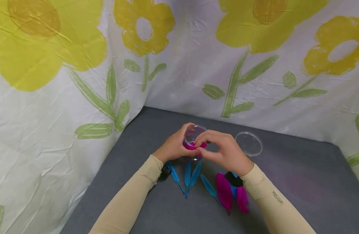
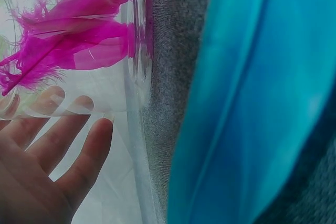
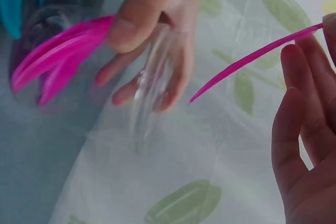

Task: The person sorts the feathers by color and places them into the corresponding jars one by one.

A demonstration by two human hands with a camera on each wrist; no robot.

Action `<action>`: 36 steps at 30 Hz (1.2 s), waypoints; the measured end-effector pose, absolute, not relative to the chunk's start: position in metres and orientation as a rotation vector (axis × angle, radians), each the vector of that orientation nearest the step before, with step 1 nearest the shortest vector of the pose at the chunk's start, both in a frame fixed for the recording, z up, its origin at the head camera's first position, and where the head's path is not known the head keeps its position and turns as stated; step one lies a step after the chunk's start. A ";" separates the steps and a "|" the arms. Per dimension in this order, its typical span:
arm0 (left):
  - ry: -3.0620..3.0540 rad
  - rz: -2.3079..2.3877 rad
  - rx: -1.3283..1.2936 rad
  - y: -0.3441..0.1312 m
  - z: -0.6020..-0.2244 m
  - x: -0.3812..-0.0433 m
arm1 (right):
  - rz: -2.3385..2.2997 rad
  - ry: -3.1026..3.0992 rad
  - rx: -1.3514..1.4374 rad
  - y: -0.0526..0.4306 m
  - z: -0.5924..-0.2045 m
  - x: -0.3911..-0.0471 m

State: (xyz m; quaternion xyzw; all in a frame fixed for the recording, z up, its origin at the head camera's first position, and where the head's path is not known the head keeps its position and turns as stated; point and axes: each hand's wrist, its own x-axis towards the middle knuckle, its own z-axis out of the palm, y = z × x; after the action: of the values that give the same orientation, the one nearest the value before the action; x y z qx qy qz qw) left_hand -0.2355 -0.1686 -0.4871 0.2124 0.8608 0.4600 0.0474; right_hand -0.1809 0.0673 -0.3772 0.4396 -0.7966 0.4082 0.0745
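My left hand (image 1: 174, 145) grips a clear plastic jar (image 1: 196, 131) from its side, with fingers curled round the wall. Magenta feathers (image 2: 79, 30) lie inside the jar, seen through its wall in the left wrist view. Over the jar's open mouth is my right hand (image 1: 226, 149). Its thumb and fingertips pinch a narrow magenta feather (image 3: 247, 59), whose free end points toward the jar in the right wrist view. The right hand's fingers partly hide the jar's rim in the head view.
A round clear lid (image 1: 249, 143) lies on the grey table (image 1: 299, 182) right of the hands. Several blue feathers (image 1: 187, 178) lie in front of the jar. Two magenta feathers (image 1: 224, 191) are near the right wrist. A flower-printed cloth (image 1: 182, 84) hangs behind.
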 end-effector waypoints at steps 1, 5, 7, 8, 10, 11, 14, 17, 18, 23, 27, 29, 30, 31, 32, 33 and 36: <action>2.634 1.391 0.647 -0.169 -0.487 -0.235 | 1.232 -2.390 1.321 0.065 -0.376 -0.182; 2.665 1.347 0.633 -0.168 -0.486 -0.236 | 1.234 -2.371 1.335 0.058 -0.376 -0.186; 2.671 1.334 0.623 -0.168 -0.486 -0.235 | 1.222 -2.361 1.334 0.055 -0.377 -0.188; 2.666 1.335 0.621 -0.168 -0.485 -0.235 | 1.217 -2.356 1.335 0.054 -0.378 -0.189; 2.661 1.338 0.623 -0.167 -0.484 -0.234 | 1.212 -2.355 1.330 0.053 -0.379 -0.191; 2.660 1.337 0.629 -0.167 -0.484 -0.233 | 1.211 -2.359 1.325 0.053 -0.380 -0.191; 2.679 1.313 0.658 -0.166 -0.484 -0.233 | 1.214 -2.382 1.302 0.053 -0.382 -0.193; 2.704 1.293 0.675 -0.167 -0.485 -0.234 | 1.218 -2.407 1.283 0.052 -0.384 -0.195; 2.710 1.289 0.677 -0.167 -0.485 -0.234 | 1.217 -2.412 1.279 0.052 -0.385 -0.196; 2.720 1.299 0.667 -0.169 -0.486 -0.235 | 1.218 -2.423 1.271 0.050 -0.389 -0.200; 2.731 1.297 0.671 -0.170 -0.487 -0.235 | 1.226 -2.438 1.251 0.049 -0.393 -0.203; 2.738 1.290 0.679 -0.170 -0.487 -0.235 | 1.223 -2.449 1.237 0.049 -0.394 -0.203; 2.739 1.288 0.684 -0.170 -0.487 -0.235 | 1.224 -2.454 1.232 0.050 -0.395 -0.203; 2.736 1.290 0.686 -0.170 -0.487 -0.235 | 1.224 -2.456 1.229 0.050 -0.395 -0.203; 2.735 1.291 0.688 -0.169 -0.486 -0.235 | 1.222 -2.456 1.228 0.049 -0.396 -0.204; 2.735 1.291 0.685 -0.169 -0.486 -0.235 | 1.221 -2.455 1.227 0.050 -0.397 -0.204; 2.722 1.300 0.671 -0.168 -0.486 -0.234 | 1.217 -2.457 1.217 0.049 -0.399 -0.205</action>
State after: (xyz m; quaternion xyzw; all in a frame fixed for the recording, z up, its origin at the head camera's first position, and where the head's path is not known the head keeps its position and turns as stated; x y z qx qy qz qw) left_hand -0.2345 -0.1684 -0.4855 0.2169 0.8805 0.4207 0.0258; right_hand -0.2052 0.0494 -0.3991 0.4046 -0.8171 0.4046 0.0706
